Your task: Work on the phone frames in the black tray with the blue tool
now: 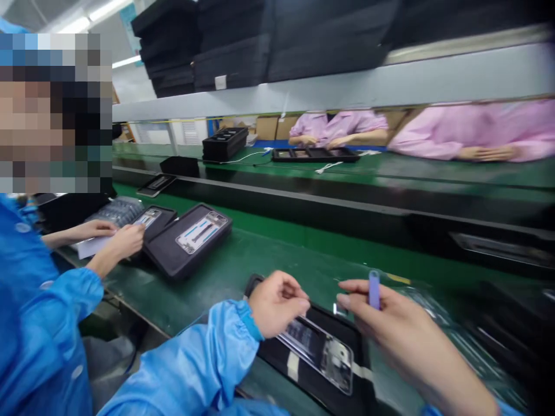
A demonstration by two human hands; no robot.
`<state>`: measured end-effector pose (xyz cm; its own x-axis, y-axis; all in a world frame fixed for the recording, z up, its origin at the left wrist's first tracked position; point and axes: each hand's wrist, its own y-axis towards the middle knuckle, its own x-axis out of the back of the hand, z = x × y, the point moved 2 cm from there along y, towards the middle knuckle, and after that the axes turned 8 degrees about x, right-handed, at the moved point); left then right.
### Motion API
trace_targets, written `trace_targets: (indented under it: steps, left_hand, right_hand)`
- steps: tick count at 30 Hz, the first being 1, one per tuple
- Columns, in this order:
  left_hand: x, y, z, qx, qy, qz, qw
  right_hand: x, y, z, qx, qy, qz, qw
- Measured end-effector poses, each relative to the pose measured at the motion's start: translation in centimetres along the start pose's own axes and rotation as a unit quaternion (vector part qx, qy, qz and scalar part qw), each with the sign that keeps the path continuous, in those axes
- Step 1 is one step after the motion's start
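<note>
A phone frame (323,352) with exposed inner parts lies in a black tray (312,393) in front of me. Over its far-left end my left hand (280,303) is closed in a pinch; what the fingertips hold, if anything, I cannot make out. My right hand (390,315) hovers beyond the tray's right side, fingers closed around a short purple stick (373,290) that pokes up between them. Near that thumb is a small white piece (340,309), and whether it is held is unclear. A pale tape strip (293,366) sticks to the tray's near edge.
At left, a co-worker's hands (124,240) work by another tray. A black tray (191,240) bearing a phone frame sits on the green bench (243,248). Clear plastic (451,323) lies to the right. Across the dark rail (303,199), people in pink sit.
</note>
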<state>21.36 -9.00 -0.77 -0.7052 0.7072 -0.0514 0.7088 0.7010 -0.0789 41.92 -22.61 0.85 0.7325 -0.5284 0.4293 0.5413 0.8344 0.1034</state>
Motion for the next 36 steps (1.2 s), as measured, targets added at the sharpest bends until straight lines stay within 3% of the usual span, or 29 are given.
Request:
trace_targets:
  steps: [4,7,9,11,14,16,18,21,24,27,30,33,36]
  left_hand:
    - [-0.7,-1.5,1.2,0.087,-0.151,0.04,0.984]
    - [-0.2,-2.7,2.0,0.12,-0.179,0.034,0.976]
    - [0.0,-3.2,2.4,0.135,-0.192,0.032,0.971]
    - [0.1,-3.7,2.7,0.157,-0.203,0.047,0.965]
    - [-0.1,-4.3,3.0,0.204,-0.2,0.092,0.954]
    - [-0.3,-4.6,3.1,0.225,-0.182,0.117,0.95]
    - [-0.6,-4.9,3.0,0.234,-0.162,0.134,0.949]
    - [-1.2,-5.1,2.8,0.232,-0.131,0.145,0.953]
    - [-1.7,-5.2,2.5,0.22,-0.083,0.145,0.961]
    - [-1.4,-5.1,1.7,0.18,-0.017,0.129,0.975]
    - [0.1,-4.2,0.4,0.027,0.144,0.065,0.987]
    - [1.6,-3.1,-0.3,-0.144,0.326,0.047,0.933]
    - [2.3,-2.4,0.7,-0.16,0.453,0.11,0.87]
  right_hand:
    - [-6.7,-3.0,2.4,-0.037,0.114,0.008,0.993]
    - [-8.5,-4.5,2.5,-0.033,0.114,0.001,0.993]
    - [-8.2,-5.5,2.3,0.005,0.066,-0.011,0.998]
    - [-6.8,-6.5,2.1,0.106,-0.014,-0.008,0.994]
    - [-4.6,-7.9,1.7,0.293,-0.128,0.095,0.943]
    - [-3.3,-8.5,1.2,0.356,-0.176,0.179,0.9]
    - [-2.4,-8.8,0.7,0.385,-0.204,0.22,0.873]
    - [-2.1,-9.0,1.0,0.437,-0.225,0.211,0.845]
    - [-2.4,-9.0,2.3,0.515,-0.242,0.142,0.81]
    - [-2.5,-8.5,3.4,0.552,-0.263,0.079,0.787]
    - [-1.9,-7.4,3.2,0.541,-0.301,0.051,0.784]
    - [-1.5,-6.3,1.5,0.491,-0.354,0.033,0.795]
    - [-2.2,-5.4,-0.5,0.422,-0.361,0.058,0.83]
